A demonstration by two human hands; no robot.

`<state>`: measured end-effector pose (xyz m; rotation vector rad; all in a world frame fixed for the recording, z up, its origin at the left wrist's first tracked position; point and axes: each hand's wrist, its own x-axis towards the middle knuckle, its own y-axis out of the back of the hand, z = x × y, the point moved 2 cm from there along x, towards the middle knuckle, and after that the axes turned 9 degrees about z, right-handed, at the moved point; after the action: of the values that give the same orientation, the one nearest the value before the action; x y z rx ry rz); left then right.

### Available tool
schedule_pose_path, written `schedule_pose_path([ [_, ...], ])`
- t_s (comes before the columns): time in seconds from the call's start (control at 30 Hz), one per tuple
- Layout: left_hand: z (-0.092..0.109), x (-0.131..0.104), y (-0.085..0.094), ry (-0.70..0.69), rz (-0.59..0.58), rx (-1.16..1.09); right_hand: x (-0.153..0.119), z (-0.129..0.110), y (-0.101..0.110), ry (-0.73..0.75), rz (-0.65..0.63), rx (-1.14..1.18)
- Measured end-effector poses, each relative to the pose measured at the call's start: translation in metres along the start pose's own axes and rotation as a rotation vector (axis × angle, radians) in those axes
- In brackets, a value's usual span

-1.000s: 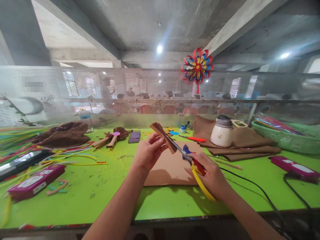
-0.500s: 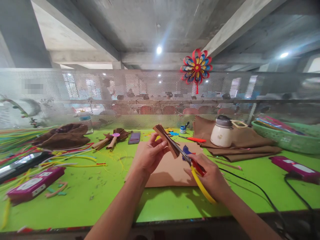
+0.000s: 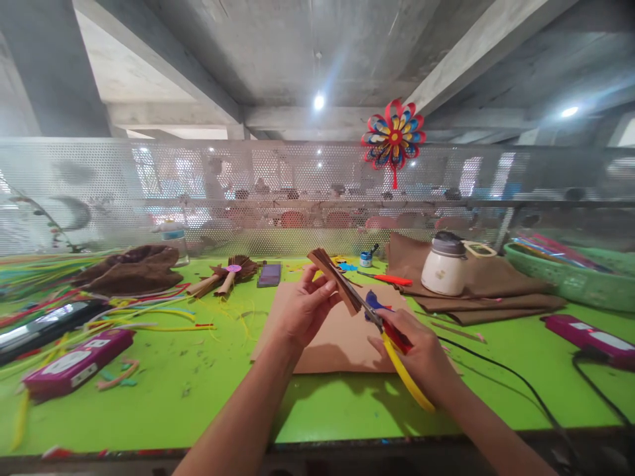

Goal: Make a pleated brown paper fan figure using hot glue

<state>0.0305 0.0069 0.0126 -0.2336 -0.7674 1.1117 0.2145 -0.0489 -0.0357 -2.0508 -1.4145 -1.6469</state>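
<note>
Inward from the green table's (image 3: 223, 403) near edge, our left hand (image 3: 313, 307) pinches pleated brown paper (image 3: 346, 293), presumably steadying it against the scissors (image 3: 374, 317) clamped in our right hand (image 3: 424, 350).

From where I stand, I see a person with bare hands, the left hand (image 3: 308, 312) and the right hand (image 3: 415, 347) both uncovered from fingers to wrist. The left forearm (image 3: 243, 403) is bare too, and so is the right forearm (image 3: 489, 413), as far as each one shows. Both look smooth and fairly slender, narrow at the wrists and fuller farther up. The fingers are slim, and the left thumb (image 3: 326, 289) has a rounded tip. The nails are too small and soft in focus to make out well.
</note>
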Motion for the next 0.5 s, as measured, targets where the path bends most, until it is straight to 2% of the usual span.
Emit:
schedule_pose_path([
  [0.23, 0.0006, 0.0004, 0.0002, 0.014, 0.030, 0.013, -0.0005, 0.0000, -0.0007, -0.007, -0.005, 0.008],
  [0.5, 0.0008, -0.0013, -0.0014, 0.013, -0.012, 0.042, 0.0020, -0.0016, 0.0021, -0.050, -0.037, -0.009],
])
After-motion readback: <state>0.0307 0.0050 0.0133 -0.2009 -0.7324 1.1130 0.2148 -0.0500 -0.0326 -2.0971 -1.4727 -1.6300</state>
